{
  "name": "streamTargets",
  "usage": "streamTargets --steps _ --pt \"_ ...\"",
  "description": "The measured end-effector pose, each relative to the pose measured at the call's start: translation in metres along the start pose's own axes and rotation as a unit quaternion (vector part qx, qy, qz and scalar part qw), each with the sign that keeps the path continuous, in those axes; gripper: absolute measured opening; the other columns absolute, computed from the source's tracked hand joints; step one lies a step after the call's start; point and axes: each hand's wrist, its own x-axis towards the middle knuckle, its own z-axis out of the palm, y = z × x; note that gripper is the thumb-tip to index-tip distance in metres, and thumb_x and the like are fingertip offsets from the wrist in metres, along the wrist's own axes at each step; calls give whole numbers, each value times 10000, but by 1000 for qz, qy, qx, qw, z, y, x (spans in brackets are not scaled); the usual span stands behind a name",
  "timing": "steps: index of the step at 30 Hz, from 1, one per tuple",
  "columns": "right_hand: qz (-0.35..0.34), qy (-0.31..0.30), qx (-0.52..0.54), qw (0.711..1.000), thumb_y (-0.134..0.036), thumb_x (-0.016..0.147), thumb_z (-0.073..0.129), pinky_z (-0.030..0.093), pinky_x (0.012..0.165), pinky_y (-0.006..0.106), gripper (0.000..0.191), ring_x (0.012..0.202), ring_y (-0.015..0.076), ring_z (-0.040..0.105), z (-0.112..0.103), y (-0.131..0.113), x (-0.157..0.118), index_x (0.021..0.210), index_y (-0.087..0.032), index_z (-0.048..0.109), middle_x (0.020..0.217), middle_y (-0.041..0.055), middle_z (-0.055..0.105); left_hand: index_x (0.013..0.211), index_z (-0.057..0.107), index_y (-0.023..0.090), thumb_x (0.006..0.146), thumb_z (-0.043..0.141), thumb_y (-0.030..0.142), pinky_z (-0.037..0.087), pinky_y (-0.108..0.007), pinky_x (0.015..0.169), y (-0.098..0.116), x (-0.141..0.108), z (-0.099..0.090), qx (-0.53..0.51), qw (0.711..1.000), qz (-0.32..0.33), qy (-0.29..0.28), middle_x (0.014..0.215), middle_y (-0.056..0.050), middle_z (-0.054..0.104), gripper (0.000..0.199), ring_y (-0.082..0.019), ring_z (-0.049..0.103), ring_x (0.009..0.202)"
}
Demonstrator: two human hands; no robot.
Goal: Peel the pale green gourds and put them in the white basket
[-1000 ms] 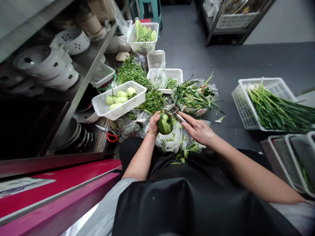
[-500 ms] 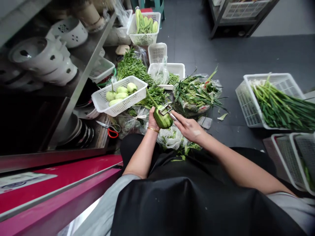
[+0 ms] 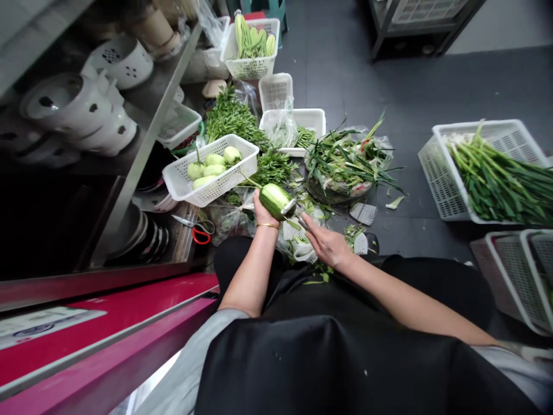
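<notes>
My left hand is wrapped round the stem end of a green gourd, whose long thin stem points up and left. Pale peeled strips show between darker skin on it. In my right hand is a metal peeler, its head lying against the lower right end of the gourd. Below the hands, green peelings lie on and around a white mesh bag. Pale peeled gourds fill part of a white basket just beyond my left hand.
Leafy greens and a heap of trimmings lie on the floor ahead. To the right stands a white crate of long green stalks. Scissors with red handles rest at left, beside a shelf of white pots.
The gourd has tilted and turned, showing a broad pale peeled face. The peeler has slid from its upper side to its lower right end, my right hand moving down with it.
</notes>
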Motion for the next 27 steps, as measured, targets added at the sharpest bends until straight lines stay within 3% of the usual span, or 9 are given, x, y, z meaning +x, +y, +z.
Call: streamTargets --steps 3,5,8,10,12,15,18,21,27 --pt "49 -71 2 996 -312 955 376 562 695 359 505 794 251 705 29 27 -26 1456 -246 370 960 90 732 909 661 176 782 477 636 530 -334 776 6 -1 -4 -13 1000 -3 -18 868 -58 694 511 -193 670 806" --pt "67 -54 51 995 -312 954 373 562 752 370 497 878 251 700 24 43 -34 1446 -243 387 1070 87 712 966 664 180 760 449 710 524 -369 831 8 -3 -5 -9 998 -16 -66 949 -82 693 608 -230 661 935" --pt "20 36 140 989 -343 962 346 472 981 353 505 1185 221 561 -25 39 -5 1453 -226 371 1369 55 533 977 665 162 726 487 742 511 -396 883 2 -8 -7 8 993 -51 -109 959 -108 694 657 -266 640 1021" --pt "-28 53 160 985 -329 955 357 403 1058 335 504 1270 197 478 -61 21 30 1445 -210 385 1427 30 465 960 669 159 725 578 652 506 -389 898 -7 -9 -9 25 991 -60 -117 929 -101 702 554 -266 648 1008" --pt "-54 47 155 985 -288 939 388 394 1068 341 499 1263 194 487 -76 3 54 1431 -210 408 1414 24 481 953 671 164 722 628 553 507 -379 896 -15 -9 -11 40 989 -55 -133 917 -88 710 454 -262 659 975" --pt "-35 21 134 990 -286 934 411 484 971 388 518 1110 226 614 -48 -3 37 1450 -266 372 1308 32 588 907 671 168 708 632 506 524 -356 852 -16 -3 -14 44 990 -32 -129 864 -63 713 394 -234 679 875" --pt "6 -84 129 988 -321 948 379 569 785 405 495 893 257 699 2 21 -29 1441 -274 393 1098 56 705 851 663 173 687 641 499 529 -321 829 -8 5 -15 33 996 0 -80 790 -32 706 366 -190 679 778" --pt "37 -102 155 982 -307 937 385 564 831 376 468 986 253 673 8 48 -64 1391 -241 476 1155 75 678 869 664 172 672 633 540 523 -315 841 0 8 -12 31 996 7 -83 820 -40 709 419 -193 679 814" --pt "-19 42 179 983 -328 950 374 426 1044 353 491 1226 207 524 -57 16 21 1433 -247 408 1390 10 508 837 668 161 666 647 497 534 -315 785 -5 -4 -3 40 992 -10 -123 782 -43 702 377 -177 666 705"
